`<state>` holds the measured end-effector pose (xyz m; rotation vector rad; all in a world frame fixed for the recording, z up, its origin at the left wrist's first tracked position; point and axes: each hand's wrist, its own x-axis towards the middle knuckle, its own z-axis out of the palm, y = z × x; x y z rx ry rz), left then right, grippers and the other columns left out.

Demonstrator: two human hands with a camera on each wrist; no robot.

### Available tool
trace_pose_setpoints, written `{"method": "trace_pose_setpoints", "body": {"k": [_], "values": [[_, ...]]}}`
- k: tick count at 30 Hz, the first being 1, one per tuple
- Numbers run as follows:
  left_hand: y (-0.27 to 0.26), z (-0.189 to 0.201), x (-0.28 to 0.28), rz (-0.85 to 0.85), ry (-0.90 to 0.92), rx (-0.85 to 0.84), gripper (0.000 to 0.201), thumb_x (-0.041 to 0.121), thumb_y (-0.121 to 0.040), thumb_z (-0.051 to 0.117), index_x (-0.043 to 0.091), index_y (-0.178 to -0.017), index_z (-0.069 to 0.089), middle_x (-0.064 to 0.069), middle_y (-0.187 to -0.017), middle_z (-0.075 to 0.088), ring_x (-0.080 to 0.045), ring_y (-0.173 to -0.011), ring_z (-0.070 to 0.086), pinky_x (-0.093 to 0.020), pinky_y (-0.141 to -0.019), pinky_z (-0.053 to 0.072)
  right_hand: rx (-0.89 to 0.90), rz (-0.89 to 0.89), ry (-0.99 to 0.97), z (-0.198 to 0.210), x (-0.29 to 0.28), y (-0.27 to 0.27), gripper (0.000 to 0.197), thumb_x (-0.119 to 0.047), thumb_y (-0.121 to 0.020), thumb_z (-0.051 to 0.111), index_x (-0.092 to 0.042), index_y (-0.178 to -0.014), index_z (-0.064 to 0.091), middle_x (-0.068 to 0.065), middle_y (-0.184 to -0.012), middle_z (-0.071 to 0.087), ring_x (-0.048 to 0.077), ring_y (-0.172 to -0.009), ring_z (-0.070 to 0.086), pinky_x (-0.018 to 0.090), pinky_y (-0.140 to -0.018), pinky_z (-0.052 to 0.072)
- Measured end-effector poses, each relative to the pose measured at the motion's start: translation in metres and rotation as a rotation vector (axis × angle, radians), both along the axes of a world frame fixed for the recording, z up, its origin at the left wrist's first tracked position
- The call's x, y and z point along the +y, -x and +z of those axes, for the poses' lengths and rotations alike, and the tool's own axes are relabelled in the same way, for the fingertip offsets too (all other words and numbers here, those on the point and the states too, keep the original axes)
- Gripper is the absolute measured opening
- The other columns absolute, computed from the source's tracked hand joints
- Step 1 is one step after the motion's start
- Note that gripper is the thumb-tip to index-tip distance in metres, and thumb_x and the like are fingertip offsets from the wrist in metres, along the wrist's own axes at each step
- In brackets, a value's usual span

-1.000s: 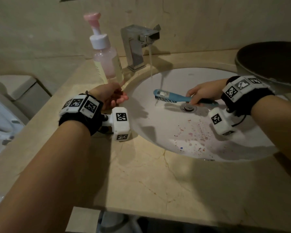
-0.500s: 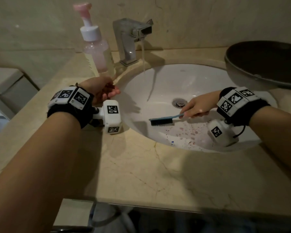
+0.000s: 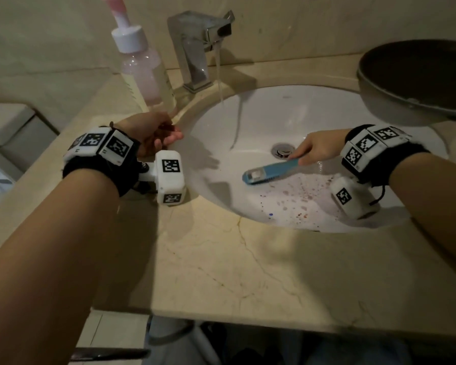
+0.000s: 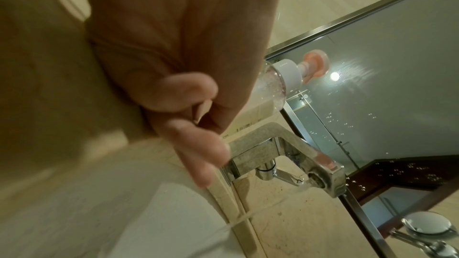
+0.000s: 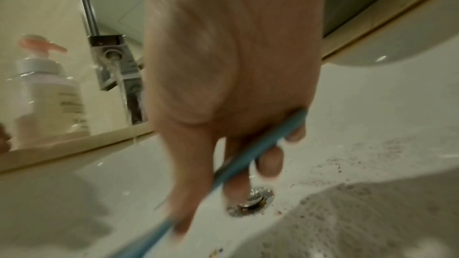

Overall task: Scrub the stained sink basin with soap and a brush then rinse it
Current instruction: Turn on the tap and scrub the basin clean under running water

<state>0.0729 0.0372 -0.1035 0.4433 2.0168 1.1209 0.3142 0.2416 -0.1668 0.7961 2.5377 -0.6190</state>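
Left of the white oval sink basin (image 3: 261, 111), the left hand (image 3: 153, 133) rests loosely curled and holds nothing; over the basin, the right hand (image 3: 317, 147) grips the blue plastic brush (image 3: 270, 172), whose head lies beside the drain. I judge the scrubbing step is in hand; next the bristles should go onto the speckled stains (image 3: 295, 198) on the near wall of the basin.

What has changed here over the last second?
The right hand carried the blue brush from under the running tap down onto the stained part of the basin, and now scrubs near the drain. The left hand stayed idle by the soap bottle; the water kept running, stains remain.
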Motion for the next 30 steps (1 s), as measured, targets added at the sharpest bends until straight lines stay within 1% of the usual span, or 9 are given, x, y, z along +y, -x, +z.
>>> {"method": "trace_pose_setpoints", "body": {"k": [4, 6, 9, 15, 19, 23, 25, 27, 30], "values": [[0.004, -0.003, 0.006, 0.021, 0.041, 0.035, 0.029, 0.021, -0.098, 0.035, 0.012, -0.072, 0.046, 0.006, -0.036, 0.057, 0.000, -0.021, 0.041, -0.008, -0.023, 0.024, -0.184, 0.017, 0.220, -0.006, 0.002, 0.001, 0.039, -0.005, -0.091, 0.056, -0.016, -0.128, 0.058, -0.023, -0.064, 0.067, -0.010, -0.058, 0.055, 0.000, -0.056, 0.038], [0.005, -0.003, 0.007, 0.021, 0.054, 0.033, 0.029, 0.021, -0.097, 0.035, 0.013, -0.071, 0.046, 0.006, -0.036, 0.057, 0.000, -0.022, 0.040, -0.009, -0.023, 0.023, -0.089, -0.024, 0.161, -0.010, 0.003, 0.004, 0.038, -0.010, -0.093, 0.055, -0.018, -0.130, 0.057, -0.016, -0.087, 0.071, -0.004, -0.073, 0.055, 0.002, -0.065, 0.037], [0.003, 0.001, 0.008, 0.049, 0.079, 0.008, 0.029, 0.024, -0.095, 0.037, 0.013, -0.070, 0.046, 0.007, -0.036, 0.057, -0.001, -0.022, 0.040, -0.006, -0.026, 0.022, -0.014, -0.062, 0.040, -0.014, 0.002, 0.006, 0.039, -0.017, -0.096, 0.049, -0.021, -0.135, 0.052, 0.004, -0.126, 0.059, 0.010, -0.096, 0.045, 0.017, -0.083, 0.030], [-0.010, 0.015, 0.002, 0.118, 0.126, -0.127, 0.037, 0.035, -0.097, 0.034, 0.013, -0.068, 0.047, 0.008, -0.034, 0.055, -0.002, -0.025, 0.047, -0.006, -0.029, 0.022, -0.047, -0.022, 0.248, 0.004, -0.016, -0.001, 0.037, -0.013, -0.096, 0.050, -0.015, -0.133, 0.055, 0.002, -0.093, 0.063, 0.015, -0.091, 0.050, 0.013, -0.072, 0.038], [-0.022, 0.016, -0.010, 0.197, 0.167, -0.274, 0.036, 0.029, -0.096, 0.028, 0.014, -0.069, 0.048, 0.007, -0.036, 0.057, -0.004, -0.029, 0.053, -0.007, -0.032, 0.022, -0.058, 0.109, 0.048, 0.025, -0.030, 0.006, 0.037, -0.021, -0.098, 0.046, -0.023, -0.134, 0.054, 0.003, -0.124, 0.063, 0.023, -0.112, 0.056, 0.030, -0.094, 0.041], [-0.036, 0.018, -0.018, 0.285, 0.180, -0.305, 0.033, 0.028, -0.095, 0.032, 0.016, -0.071, 0.051, 0.007, -0.041, 0.062, -0.003, -0.037, 0.061, -0.012, -0.040, 0.035, -0.062, 0.291, 0.022, 0.032, -0.041, 0.016, 0.034, -0.021, -0.099, 0.040, -0.025, -0.129, 0.055, 0.005, -0.120, 0.063, 0.023, -0.104, 0.058, 0.026, -0.076, 0.035], [-0.038, 0.020, -0.015, 0.319, 0.178, -0.311, 0.033, 0.029, -0.094, 0.034, 0.016, -0.068, 0.051, 0.006, -0.040, 0.061, -0.008, -0.039, 0.060, -0.011, -0.038, 0.034, -0.093, 0.355, 0.024, 0.031, -0.043, 0.017, 0.033, -0.017, -0.098, 0.041, -0.024, -0.127, 0.056, 0.009, -0.115, 0.063, 0.025, -0.100, 0.059, 0.026, -0.073, 0.035], [-0.038, 0.020, -0.010, 0.343, 0.188, -0.305, 0.036, 0.031, -0.093, 0.036, 0.015, -0.065, 0.051, 0.005, -0.037, 0.058, -0.012, -0.040, 0.054, -0.012, -0.038, 0.029, -0.165, 0.375, -0.060, 0.032, -0.038, 0.015, 0.037, -0.009, -0.097, 0.040, -0.025, -0.128, 0.053, 0.008, -0.092, 0.058, 0.024, -0.082, 0.057, 0.029, -0.067, 0.040], [-0.035, 0.019, -0.007, 0.344, 0.205, -0.346, 0.039, 0.033, -0.093, 0.035, 0.014, -0.063, 0.052, 0.004, -0.036, 0.056, -0.012, -0.045, 0.049, -0.012, -0.038, 0.026, -0.245, 0.450, -0.227, 0.039, -0.032, 0.010, 0.053, -0.002, -0.094, 0.038, -0.030, -0.139, 0.037, 0.000, -0.079, 0.043, 0.023, -0.071, 0.050, 0.030, -0.060, 0.041]]}}
